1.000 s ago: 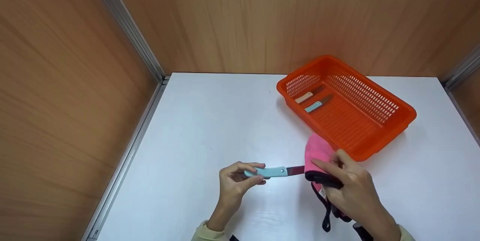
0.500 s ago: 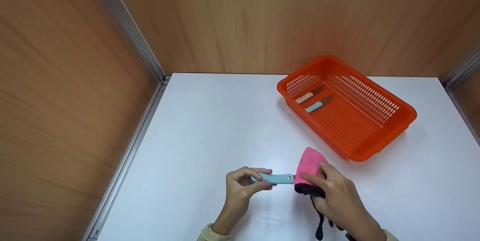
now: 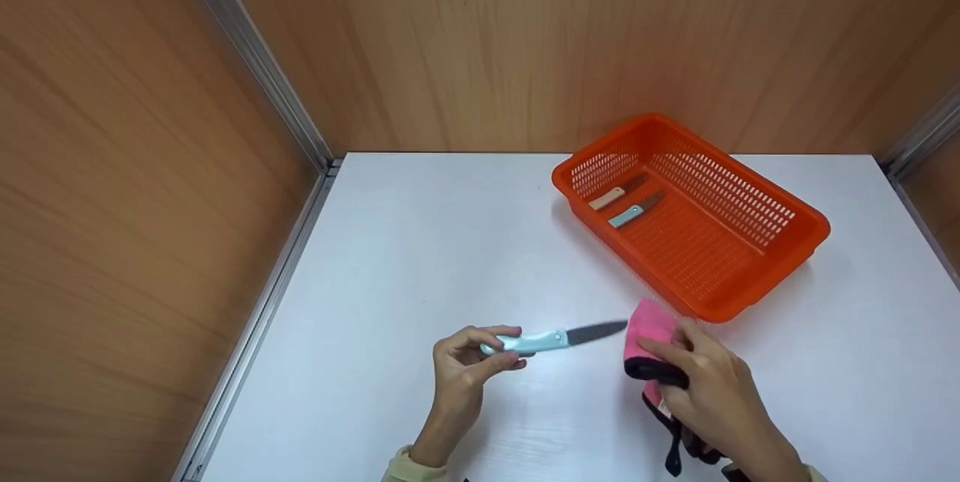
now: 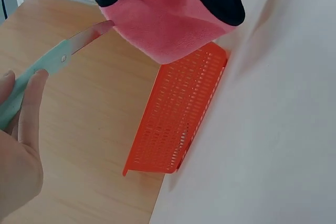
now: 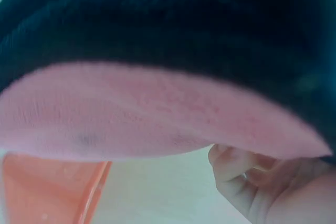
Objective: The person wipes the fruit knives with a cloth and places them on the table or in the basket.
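Observation:
My left hand pinches the pale blue handle of a knife between thumb and fingers, above the white table. The whole dark blade shows in the head view and points right and slightly up. Its tip is right at the edge of a folded pink cloth with black trim; I cannot tell whether they touch. My right hand grips this cloth, and a black loop hangs below it. In the left wrist view, the cloth shows a white label, and the knife blade looks reddish.
An orange plastic basket with perforated walls stands behind my right hand. Inside it lie a knife with a beige handle and another with a light blue handle. Wooden panels enclose the white table.
Half a second ago the blade was almost wholly covered by the cloth; now it is out in view. My left hand has moved left, my right hand and the cloth to the right.

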Available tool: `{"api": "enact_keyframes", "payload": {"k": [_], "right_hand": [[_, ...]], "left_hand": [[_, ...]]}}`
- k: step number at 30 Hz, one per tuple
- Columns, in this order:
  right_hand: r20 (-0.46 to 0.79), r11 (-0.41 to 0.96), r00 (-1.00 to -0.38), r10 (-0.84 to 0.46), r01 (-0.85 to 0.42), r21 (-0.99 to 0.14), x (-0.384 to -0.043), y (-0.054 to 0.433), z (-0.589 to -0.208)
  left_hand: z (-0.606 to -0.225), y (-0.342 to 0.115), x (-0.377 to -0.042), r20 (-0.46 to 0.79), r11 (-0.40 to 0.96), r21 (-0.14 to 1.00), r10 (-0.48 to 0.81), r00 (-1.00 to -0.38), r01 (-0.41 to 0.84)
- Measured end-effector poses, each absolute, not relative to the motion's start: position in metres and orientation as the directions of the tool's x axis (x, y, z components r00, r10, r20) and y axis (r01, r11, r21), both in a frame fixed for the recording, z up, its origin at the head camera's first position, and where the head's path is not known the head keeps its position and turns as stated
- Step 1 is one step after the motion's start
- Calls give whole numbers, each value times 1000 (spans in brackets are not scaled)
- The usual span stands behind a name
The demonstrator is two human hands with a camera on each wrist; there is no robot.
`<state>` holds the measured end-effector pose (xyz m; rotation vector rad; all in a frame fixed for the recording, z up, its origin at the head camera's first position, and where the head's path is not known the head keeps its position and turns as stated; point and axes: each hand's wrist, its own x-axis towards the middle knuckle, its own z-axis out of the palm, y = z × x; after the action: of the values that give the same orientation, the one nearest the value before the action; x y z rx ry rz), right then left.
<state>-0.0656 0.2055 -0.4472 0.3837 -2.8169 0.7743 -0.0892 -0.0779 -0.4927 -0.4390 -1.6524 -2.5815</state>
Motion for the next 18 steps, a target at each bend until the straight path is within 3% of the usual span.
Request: {"api": "enact_keyframes", "payload": {"k": [8, 13, 18], "right_hand": [[159, 849, -972, -171, -227, -477, -61, 224, -449], [86, 857, -982, -169, -189, -480, -57, 230, -449], [94, 884, -978, -189, -210, -417, -50, 236, -450]], "left_hand": [[-490, -60, -103, 194, -409, 901, 86, -977, 143], [-486, -38, -122, 213, -387, 907, 74, -974, 169], [-483, -11, -150, 253, -329, 919, 66, -965, 219]]}}
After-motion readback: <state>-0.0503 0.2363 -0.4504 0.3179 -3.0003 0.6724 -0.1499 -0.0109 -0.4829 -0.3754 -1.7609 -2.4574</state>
